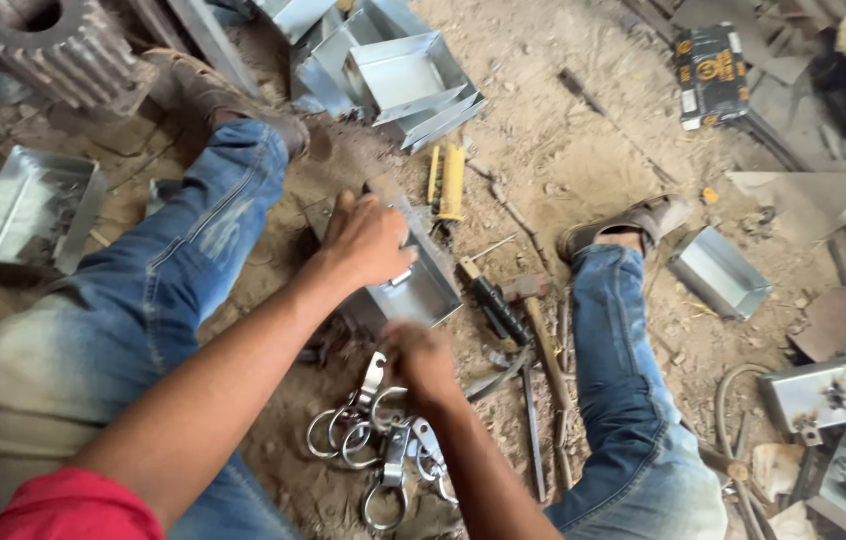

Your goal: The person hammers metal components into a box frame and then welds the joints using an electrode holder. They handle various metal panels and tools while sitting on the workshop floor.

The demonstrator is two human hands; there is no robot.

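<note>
Single view, head-worn camera. Looks steeply down and slightly forward from above the seated person's lap onto a dirt floor (583,140). Close range: forearms enter from the bottom edge, the left hand (368,240) and right hand (421,362) sit near frame centre. Jeans-clad knees flank both sides. Frame is a little tilted. The upper edge reaches a large toothed gear (48,45) and stacked sheet-metal trays (398,75). No second view.

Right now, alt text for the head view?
Seated on a dirt floor, a person's left hand presses on a metal box while the right hand reaches into a pile of ring clasps. A hammer lies beside.
</note>
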